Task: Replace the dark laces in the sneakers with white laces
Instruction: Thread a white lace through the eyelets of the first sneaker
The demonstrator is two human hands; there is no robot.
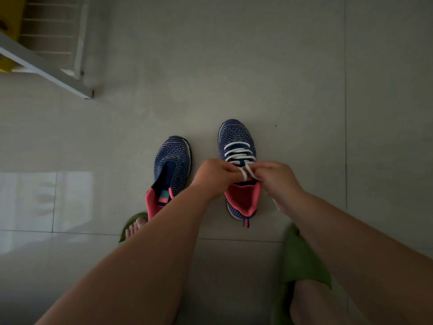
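Two blue knit sneakers with pink linings stand on the tiled floor, toes pointing away from me. The right sneaker (236,137) carries a white lace (239,152) crossed through its eyelets. My left hand (214,177) and my right hand (280,179) meet above its tongue, each pinching a loose end of the white lace. The left sneaker (172,160) has no lace in it and its opening gapes. No dark lace is in sight.
My feet in green slippers (302,261) rest on the floor close to me, one partly under my left forearm. A white metal frame leg (46,69) with a yellow object behind it stands at the far left. Grey floor tiles lie all around.
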